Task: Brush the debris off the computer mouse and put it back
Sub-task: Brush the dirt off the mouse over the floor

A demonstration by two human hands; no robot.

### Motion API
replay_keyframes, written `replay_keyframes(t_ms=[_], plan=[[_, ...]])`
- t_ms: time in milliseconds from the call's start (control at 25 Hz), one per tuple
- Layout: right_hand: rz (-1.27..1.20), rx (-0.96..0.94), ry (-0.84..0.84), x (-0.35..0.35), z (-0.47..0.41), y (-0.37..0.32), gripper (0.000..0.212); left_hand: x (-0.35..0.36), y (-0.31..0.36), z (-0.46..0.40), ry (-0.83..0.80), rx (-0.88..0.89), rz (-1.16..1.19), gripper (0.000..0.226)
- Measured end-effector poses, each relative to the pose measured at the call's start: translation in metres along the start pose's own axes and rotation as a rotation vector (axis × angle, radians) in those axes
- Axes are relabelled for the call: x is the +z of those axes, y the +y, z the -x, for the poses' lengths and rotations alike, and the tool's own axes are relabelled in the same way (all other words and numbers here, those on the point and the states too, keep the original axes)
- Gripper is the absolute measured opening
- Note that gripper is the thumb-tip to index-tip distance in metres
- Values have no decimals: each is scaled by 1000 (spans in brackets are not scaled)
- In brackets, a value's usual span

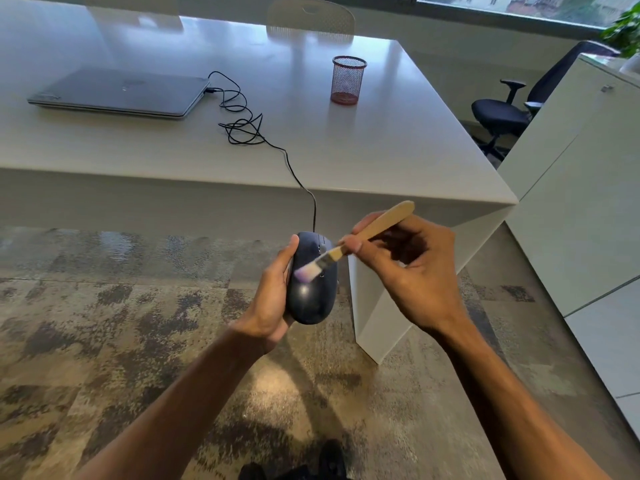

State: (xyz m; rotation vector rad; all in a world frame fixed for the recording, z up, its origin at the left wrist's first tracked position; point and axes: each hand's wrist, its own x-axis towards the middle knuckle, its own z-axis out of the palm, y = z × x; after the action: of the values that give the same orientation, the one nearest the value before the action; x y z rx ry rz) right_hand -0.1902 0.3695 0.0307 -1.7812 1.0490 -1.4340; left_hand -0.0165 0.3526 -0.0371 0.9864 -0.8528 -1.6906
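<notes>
A dark wired computer mouse (pixel 311 292) is held in front of the desk's near edge, over the floor, with my left hand (pixel 272 296) wrapped around its left side and underside. My right hand (pixel 412 268) pinches a small wooden-handled brush (pixel 367 233). The brush's pale bristles rest on the upper left of the mouse's top. The mouse's black cable (pixel 292 168) runs up over the desk edge, through a tangle of loops, to a shut grey laptop (pixel 121 93).
The white desk (pixel 398 157) carries the laptop at the left and a red mesh pen cup (pixel 348 79) at the back right. A black office chair (pixel 502 116) and a white cabinet (pixel 571 188) stand to the right. Patterned carpet lies below.
</notes>
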Motion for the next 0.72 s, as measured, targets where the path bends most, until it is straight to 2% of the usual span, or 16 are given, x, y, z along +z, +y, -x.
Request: replay_keyframes(t_ms=[80,120,320,520,720], plan=[[-21,30,-76,1,2,0,13,0,-1,0,4,-2,-5,52],[0,48,-55,2,1,2,13,0,-1,0,6,-3,-1,50],[77,69,208,-2,-10,9,12,-1,-5,-1,2,-21,12,52],[48,42,-25,1,-8,3,13,-2,-4,1,49,-55,-15,53],[127,88,196,0,-27,7,10,1,-5,0,23,-30,-28,53]])
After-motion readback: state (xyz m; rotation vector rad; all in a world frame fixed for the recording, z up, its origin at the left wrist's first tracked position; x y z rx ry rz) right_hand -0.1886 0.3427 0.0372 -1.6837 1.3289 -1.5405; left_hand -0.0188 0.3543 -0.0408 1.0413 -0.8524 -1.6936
